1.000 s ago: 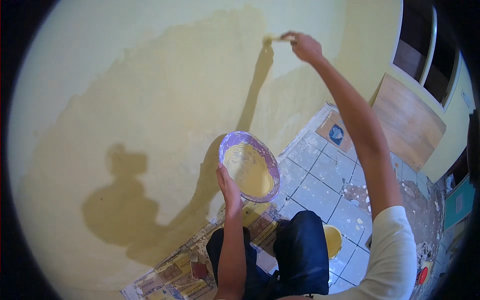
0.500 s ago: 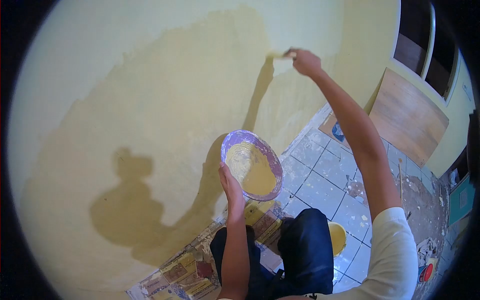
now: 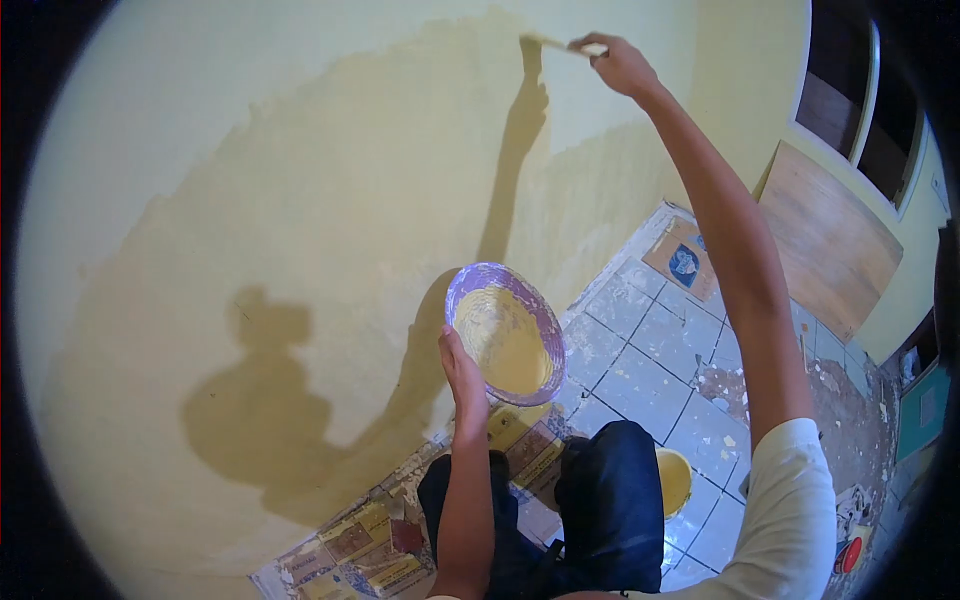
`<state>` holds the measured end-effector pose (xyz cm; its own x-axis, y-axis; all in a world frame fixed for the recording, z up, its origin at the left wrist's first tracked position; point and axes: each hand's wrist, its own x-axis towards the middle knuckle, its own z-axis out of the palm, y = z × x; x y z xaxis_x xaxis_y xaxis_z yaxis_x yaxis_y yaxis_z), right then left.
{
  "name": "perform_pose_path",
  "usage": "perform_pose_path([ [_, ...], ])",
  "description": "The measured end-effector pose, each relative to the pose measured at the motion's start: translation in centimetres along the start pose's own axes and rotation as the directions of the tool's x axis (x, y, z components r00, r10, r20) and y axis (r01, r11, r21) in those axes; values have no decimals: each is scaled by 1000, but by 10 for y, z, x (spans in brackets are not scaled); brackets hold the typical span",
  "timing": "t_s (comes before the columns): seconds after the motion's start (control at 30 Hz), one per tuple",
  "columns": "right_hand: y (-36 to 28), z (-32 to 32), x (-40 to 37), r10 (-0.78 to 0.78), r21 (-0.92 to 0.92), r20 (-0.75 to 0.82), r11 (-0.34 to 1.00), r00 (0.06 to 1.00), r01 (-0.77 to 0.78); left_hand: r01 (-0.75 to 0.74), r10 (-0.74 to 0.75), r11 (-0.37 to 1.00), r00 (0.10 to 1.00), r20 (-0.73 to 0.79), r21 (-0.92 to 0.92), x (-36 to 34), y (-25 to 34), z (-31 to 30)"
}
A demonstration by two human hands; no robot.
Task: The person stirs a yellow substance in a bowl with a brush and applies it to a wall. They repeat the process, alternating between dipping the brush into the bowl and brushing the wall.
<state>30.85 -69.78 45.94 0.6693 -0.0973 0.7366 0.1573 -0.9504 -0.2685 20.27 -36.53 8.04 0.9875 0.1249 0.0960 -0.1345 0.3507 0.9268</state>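
My right hand (image 3: 622,64) is raised high and grips a paintbrush (image 3: 558,44) whose bristles touch the wall (image 3: 300,200) at the upper edge of a darker, wet yellow patch. My left hand (image 3: 462,372) holds the rim of a purple bowl (image 3: 505,333) filled with yellow paint, tilted toward me at waist height, close to the wall. My arm's shadow falls on the wet paint below the brush.
Spattered grey floor tiles (image 3: 650,350) lie at the right, with printed paper sheets (image 3: 370,545) along the wall's foot. A yellow paint bucket (image 3: 672,480) stands by my legs. A wooden board (image 3: 825,240) leans at the right under a dark window (image 3: 850,90).
My right hand first drew the brush down the wall, then swept it back up to the top of the wet patch. The bowl stayed almost still.
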Motion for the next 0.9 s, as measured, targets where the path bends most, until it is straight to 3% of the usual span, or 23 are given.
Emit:
perform_pose_path([
  [0.03, -13, -4, 4, 181, 42, 1, 983, 983, -181, 11, -10, 1000, 999, 40, -7, -1, 3, 1],
  [0.07, -15, 6, 6, 186, 46, -1, 982, 983, -186, 10, -10, 1000, 999, 42, -2, 0, 3, 1],
  [0.13, 0, 39, 13, -44, -22, -114, 999, 993, 42, -9, 10, 998, 1000, -19, 65, 3, -3, 2],
  [0.17, -14, 50, -3, 104, -18, -89, 994, 991, -106, -14, 15, 997, 1000, -12, 73, 7, -5, 2],
  [0.2, -14, 53, -18, 95, 8, -68, 995, 993, -95, -4, 5, 1000, 1000, -17, 25, 10, -7, -1],
  [0.3, 33, 80, -52, 65, -123, 93, 991, 994, -53, 40, -41, 998, 999, -34, -51, 3, -10, 0],
  [0.4, 45, 107, -111, 135, -246, 320, 968, 938, -56, 72, -73, 995, 997, -14, -68, 3, -6, -1],
  [0.5, 63, 140, -145, 102, -236, 344, 972, 933, -19, 87, -88, 992, 996, -15, -87, -1, 6, 4],
  [0.57, 71, 149, -154, 178, -306, 405, 951, 897, -50, 94, -98, 990, 995, -34, -101, -7, 8, 8],
  [0.7, 60, 138, -126, 114, -366, 359, 930, 926, 28, 69, -72, 995, 997, -37, -73, 1, 2, 5],
  [0.77, 46, 120, -100, 98, -310, 215, 950, 972, -27, 76, -78, 995, 996, -31, -66, 4, -5, 4],
  [0.9, 29, 93, -89, 136, -299, 182, 951, 974, -77, 69, -72, 990, 997, -16, -125, 1, -1, 6],
])
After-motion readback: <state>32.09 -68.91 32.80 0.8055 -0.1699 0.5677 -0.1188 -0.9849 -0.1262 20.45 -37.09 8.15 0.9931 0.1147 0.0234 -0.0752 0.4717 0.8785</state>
